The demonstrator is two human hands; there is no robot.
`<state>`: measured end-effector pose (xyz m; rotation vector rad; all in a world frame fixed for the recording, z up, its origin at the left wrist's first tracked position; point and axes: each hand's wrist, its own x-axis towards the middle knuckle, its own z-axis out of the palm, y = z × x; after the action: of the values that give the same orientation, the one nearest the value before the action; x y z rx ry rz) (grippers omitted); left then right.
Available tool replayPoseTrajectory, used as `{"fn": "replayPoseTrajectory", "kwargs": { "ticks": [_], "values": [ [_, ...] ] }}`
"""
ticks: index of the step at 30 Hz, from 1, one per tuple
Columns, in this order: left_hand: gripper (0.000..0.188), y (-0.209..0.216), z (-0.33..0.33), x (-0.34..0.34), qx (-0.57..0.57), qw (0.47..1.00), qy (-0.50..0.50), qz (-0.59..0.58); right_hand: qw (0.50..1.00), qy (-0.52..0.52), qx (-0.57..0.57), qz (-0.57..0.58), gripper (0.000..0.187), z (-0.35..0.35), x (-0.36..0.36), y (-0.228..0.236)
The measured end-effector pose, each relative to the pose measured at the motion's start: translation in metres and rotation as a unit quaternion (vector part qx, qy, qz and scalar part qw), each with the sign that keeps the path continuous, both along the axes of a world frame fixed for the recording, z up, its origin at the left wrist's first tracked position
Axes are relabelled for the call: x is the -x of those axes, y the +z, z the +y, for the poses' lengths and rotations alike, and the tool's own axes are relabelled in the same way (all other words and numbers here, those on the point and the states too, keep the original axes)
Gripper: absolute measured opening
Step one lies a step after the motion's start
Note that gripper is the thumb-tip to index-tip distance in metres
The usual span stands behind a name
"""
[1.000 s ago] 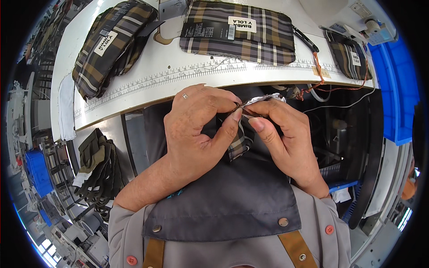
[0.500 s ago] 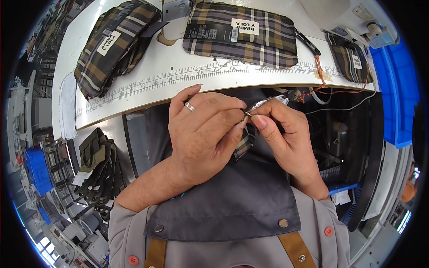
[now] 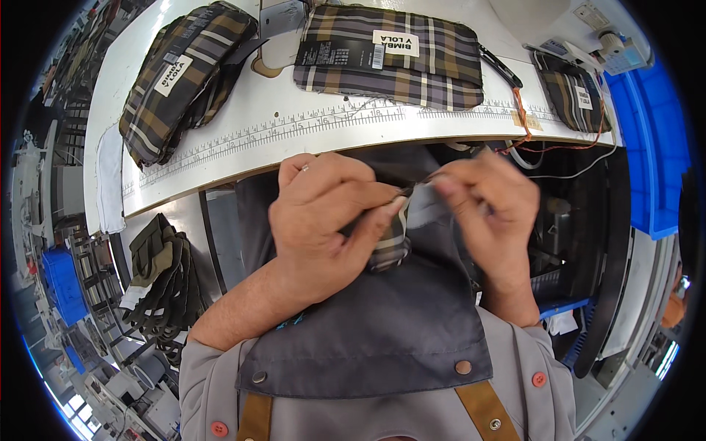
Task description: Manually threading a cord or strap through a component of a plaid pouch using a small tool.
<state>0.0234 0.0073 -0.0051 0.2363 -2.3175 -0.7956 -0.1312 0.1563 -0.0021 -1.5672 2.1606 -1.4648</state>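
My left hand [image 3: 320, 224] is closed in a pinch on the edge of a small plaid fabric piece [image 3: 391, 251], held above my dark apron [image 3: 368, 331]. Most of that piece is behind the fingers. Just to the right, my right hand [image 3: 496, 213] is blurred by motion, with thumb and forefinger pressed together. Something thin and dark seems to run from its fingertips to the fabric edge, too small to name. On the table, beyond both hands, lies a plaid fabric panel [image 3: 441, 70] with a white label and a black tag.
A white table [image 3: 243, 165] with a printed ruler scale spans the far side. It bears a plaid stack [image 3: 198, 66], a smaller plaid piece [image 3: 566, 110] and black thread snips [image 3: 501, 66] on an orange cord. Dark straps [image 3: 165, 272] hang at left; a blue bin [image 3: 647, 147] stands right.
My right hand has moved right, away from the left hand. My left hand has shifted slightly left and turned, and more of the plaid piece shows below its fingers.
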Motion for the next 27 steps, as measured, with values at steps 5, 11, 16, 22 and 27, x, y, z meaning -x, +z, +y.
{"fn": "replayPoseTrajectory", "kwargs": {
  "ticks": [5,11,16,22,27],
  "values": [
    [0.014,-0.009,0.001,-0.003,-0.107,0.994,0.012,-0.005,0.998,-0.059,0.012,-0.035,0.007,0.007,0.012,-0.007],
    [0.021,-0.002,-0.012,0.006,-0.205,0.97,-0.108,-0.072,0.999,0.003,0.009,-0.048,0.01,0.005,0.001,0.001],
    [0.013,0.011,-0.008,0.017,-0.034,0.995,-0.039,-0.085,0.999,0.043,0.0,-0.002,0.013,0.005,0.001,0.006],
    [0.011,-0.007,-0.007,0.015,-0.09,0.99,-0.066,-0.089,0.99,-0.103,0.0,0.097,0.037,0.01,-0.01,0.018],
    [0.013,-0.01,-0.003,0.018,-0.083,0.996,-0.019,-0.018,0.978,0.166,-0.043,-0.117,0.027,0.015,-0.019,0.039]
  ]
}}
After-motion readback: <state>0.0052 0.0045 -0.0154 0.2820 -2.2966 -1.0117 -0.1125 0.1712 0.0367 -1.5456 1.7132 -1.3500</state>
